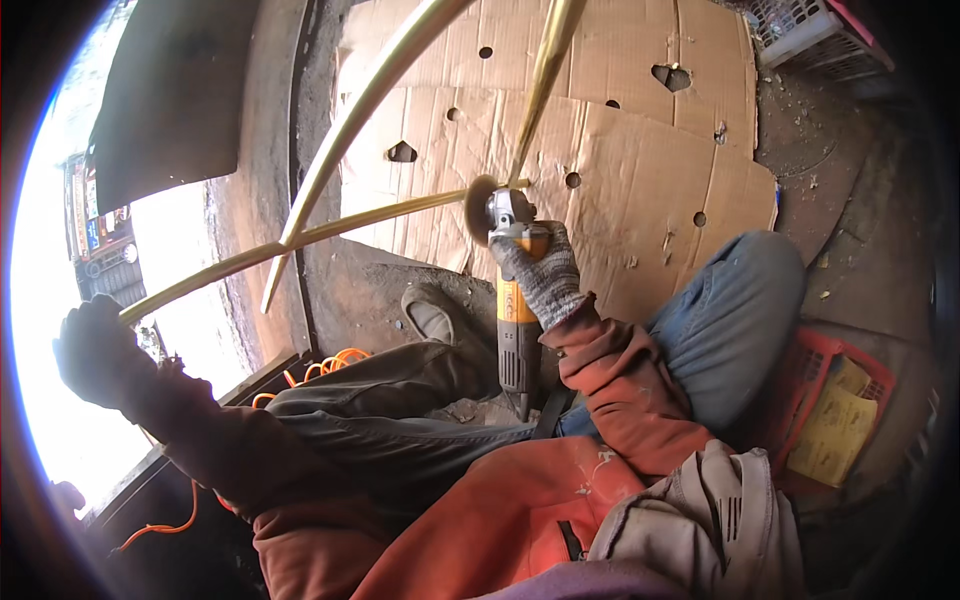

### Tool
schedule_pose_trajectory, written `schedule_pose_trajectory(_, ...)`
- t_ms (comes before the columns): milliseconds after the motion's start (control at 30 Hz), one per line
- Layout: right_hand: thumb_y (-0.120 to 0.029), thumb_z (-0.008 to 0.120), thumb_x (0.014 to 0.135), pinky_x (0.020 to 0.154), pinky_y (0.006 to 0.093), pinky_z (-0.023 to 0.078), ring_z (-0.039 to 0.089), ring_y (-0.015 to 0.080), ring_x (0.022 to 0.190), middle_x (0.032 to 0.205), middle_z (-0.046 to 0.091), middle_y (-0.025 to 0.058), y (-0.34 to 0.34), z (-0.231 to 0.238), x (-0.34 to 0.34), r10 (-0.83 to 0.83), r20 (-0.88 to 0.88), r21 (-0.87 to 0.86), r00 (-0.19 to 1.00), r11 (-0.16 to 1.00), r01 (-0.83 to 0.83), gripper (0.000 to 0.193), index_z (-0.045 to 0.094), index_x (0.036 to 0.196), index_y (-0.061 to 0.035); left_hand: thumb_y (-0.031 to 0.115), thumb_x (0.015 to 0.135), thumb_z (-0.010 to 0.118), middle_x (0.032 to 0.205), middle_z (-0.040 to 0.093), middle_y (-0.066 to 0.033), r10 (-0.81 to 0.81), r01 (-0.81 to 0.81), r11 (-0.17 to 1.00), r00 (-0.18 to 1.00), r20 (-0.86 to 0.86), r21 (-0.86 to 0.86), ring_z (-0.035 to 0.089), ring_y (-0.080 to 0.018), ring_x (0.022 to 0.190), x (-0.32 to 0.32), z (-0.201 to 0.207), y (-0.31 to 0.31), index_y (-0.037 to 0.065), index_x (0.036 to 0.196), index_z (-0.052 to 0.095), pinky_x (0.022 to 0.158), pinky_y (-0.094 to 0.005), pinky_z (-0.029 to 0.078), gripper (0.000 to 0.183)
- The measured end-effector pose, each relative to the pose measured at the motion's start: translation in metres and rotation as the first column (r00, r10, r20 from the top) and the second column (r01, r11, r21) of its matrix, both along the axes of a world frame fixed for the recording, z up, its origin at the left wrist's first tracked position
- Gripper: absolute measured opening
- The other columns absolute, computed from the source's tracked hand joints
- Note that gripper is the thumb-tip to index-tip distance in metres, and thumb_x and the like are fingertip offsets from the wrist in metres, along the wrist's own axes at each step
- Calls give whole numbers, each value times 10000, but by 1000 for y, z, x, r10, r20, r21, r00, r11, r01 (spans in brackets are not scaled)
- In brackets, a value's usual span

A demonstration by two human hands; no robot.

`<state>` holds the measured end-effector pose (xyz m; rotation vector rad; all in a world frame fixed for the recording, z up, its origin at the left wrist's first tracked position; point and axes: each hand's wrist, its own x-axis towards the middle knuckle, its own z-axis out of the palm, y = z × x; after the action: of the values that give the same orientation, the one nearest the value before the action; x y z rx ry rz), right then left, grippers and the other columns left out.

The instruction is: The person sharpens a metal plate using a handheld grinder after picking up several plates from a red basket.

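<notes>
In my gloved right hand [543, 268] is a yellow and grey angle grinder [517, 335], held upright with its head away from me. Its round disc [481, 210] meets the far end of a long brass-coloured strip [370, 218]; whether it spins I cannot tell. My left hand [95, 345], gloved and dark against the bright light, is closed round the strip's near left end. A second golden strip [350, 125] crosses over the first. Another golden length [547, 80] slants down from the top edge and ends near the grinder head.
Flattened cardboard sheets [620, 150] with cut holes cover the ground ahead. An orange cord [345, 358] coils beside my left leg. On the right sits a red plastic basket [815, 400] holding yellow packets; a pale crate [800, 30] stands at the far right.
</notes>
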<state>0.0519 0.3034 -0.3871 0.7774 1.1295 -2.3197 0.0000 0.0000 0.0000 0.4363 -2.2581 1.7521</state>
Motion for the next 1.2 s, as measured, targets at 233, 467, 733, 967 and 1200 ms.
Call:
schedule_pose_trajectory(233,-107,815,772,594,281,519,599,113,654,834,616,33,8,-11,5,-29,80,143,996,990,18,416,482,1019,-84,138,839,532,772,541,36,109,-80,978,983,149,-190,582,-136,826,-7,2,-7,210,804,546,750,-317,478,82)
schedule_pose_trajectory(467,-87,803,780,591,274,507,588,106,667,846,612,31,1,8,15,-34,81,50,996,998,30,411,477,1031,-94,64,850,507,749,522,-78,-76,87,992,990,117,-95,529,-205,732,-12,9,0,77,770,543,645,-380,395,88)
schedule_pose_trajectory(733,-174,828,760,631,302,527,612,126,705,877,629,51,0,-1,22,14,62,125,998,992,-22,491,451,1061,-79,88,794,509,794,513,-24,-63,95,985,975,212,-144,562,-184,786,-7,23,-40,142,851,519,701,-323,460,79)
schedule_pose_trajectory(967,-252,836,746,681,319,533,627,160,748,891,635,87,0,-15,33,233,133,274,963,926,-261,603,431,1146,-53,84,789,508,816,521,-23,-221,200,975,928,299,99,569,-199,805,-11,20,-39,141,876,525,709,-339,456,105)
schedule_pose_trajectory(1200,-155,822,772,625,279,516,592,105,705,867,608,41,-6,-14,28,-7,25,218,1000,976,2,460,478,1064,-71,140,786,642,916,591,-7,106,-93,994,925,364,-55,610,-173,917,-19,7,-26,160,916,558,830,-345,469,156)
